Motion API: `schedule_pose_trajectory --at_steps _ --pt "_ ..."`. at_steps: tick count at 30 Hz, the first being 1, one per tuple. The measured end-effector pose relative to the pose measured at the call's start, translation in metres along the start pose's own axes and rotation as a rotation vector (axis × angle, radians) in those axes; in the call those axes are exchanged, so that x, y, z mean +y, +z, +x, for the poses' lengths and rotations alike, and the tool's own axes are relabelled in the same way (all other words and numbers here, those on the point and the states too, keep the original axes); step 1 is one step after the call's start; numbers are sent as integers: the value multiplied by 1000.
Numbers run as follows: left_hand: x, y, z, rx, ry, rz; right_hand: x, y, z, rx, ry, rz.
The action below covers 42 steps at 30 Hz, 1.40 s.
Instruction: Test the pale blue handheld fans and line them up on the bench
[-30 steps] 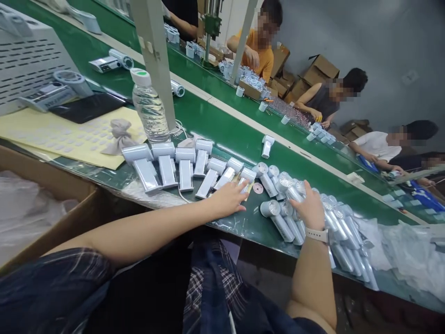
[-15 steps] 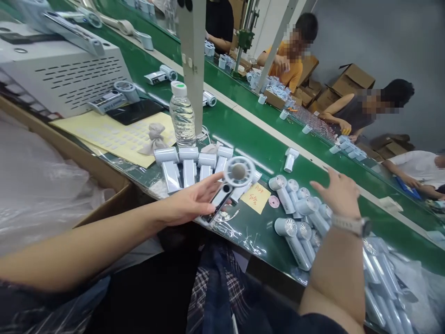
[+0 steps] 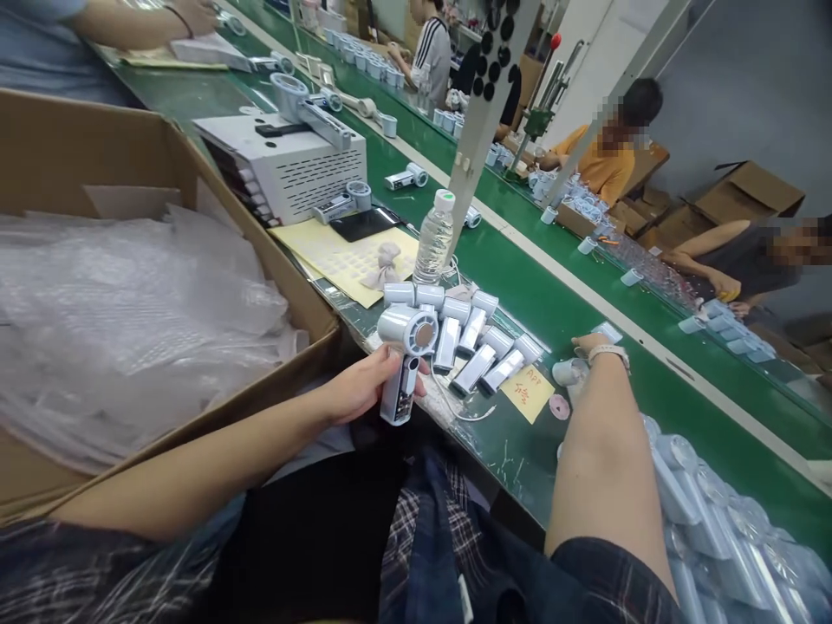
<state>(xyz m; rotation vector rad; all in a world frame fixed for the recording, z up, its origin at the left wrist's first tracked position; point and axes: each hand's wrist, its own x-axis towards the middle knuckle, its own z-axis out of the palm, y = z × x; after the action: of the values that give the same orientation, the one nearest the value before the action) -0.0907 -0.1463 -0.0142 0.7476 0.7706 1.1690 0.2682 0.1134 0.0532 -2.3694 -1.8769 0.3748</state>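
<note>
My L hand (image 3: 373,381): fingers curled round the handle of handheld fan (image 3: 401,340), qty 1, head up, near bench edge. My R hand (image 3: 593,343): stretched over green belt (image 3: 523,290), at part-hidden fan (image 3: 609,330), qty 1; finger closure n/v, can't tell. Step (my est.): one unit held, R reaching for another; next calls for steady L, careful R pinch. Row fans (image 3: 474,329) ×6; water bottle (image 3: 434,243) ×1; yellow note (image 3: 529,394) ×1; R-side fan pile (image 3: 728,520), overlapped, no count.

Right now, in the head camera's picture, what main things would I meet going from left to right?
Clear plastic bags in a cardboard box, left hand holding a handheld fan, yellow note, pink disc, right hand, pile of similar fans.
</note>
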Motion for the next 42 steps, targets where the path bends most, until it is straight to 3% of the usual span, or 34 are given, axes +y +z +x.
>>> schedule_pose_trajectory --at_steps 5,8,10,12,14,16,19,20,22,24,26,29,32,33,35,38,40,42 --pt "3 14 11 -90 51 -57 9 -29 -14 2 104 174" --pt "-7 27 26 -119 38 -145 4 -49 -39 93 10 311" --pt "-13 36 36 -114 46 -224 -6 -49 -72 124 -130 378" --pt "-16 46 46 -115 53 -310 -22 -34 -119 152 -367 390" --pt "-14 52 52 -126 60 -395 -38 -4 -174 299 -621 370" --pt "-9 52 56 -130 58 -459 -48 31 -223 357 -806 347" --pt "-5 41 56 -134 26 -476 -47 72 -262 236 -940 397" --pt "-5 36 55 -137 15 -463 -41 79 -264 172 -901 412" --pt "-8 27 54 -135 21 -433 -28 87 -256 83 -651 335" --pt "-12 24 53 -128 43 -414 -17 91 -242 43 -334 111" --pt "-13 25 54 -124 67 -396 -14 98 -232 35 -193 -103" --pt "-8 31 56 -136 119 -356 -23 114 -234 69 -321 -55" --pt "2 35 57 -134 174 -333 -36 126 -251 100 -490 432" --pt "5 35 57 -121 193 -332 -41 128 -257 57 -518 634" --pt "11 34 57 -84 237 -336 -53 127 -265 -152 -542 973" --pt "18 34 57 -50 298 -355 -73 122 -267 -518 -597 1197" --pt "21 34 57 -50 330 -362 -85 118 -266 -572 -637 1211" --pt "23 33 56 -48 348 -357 -94 115 -266 -512 -660 1195"
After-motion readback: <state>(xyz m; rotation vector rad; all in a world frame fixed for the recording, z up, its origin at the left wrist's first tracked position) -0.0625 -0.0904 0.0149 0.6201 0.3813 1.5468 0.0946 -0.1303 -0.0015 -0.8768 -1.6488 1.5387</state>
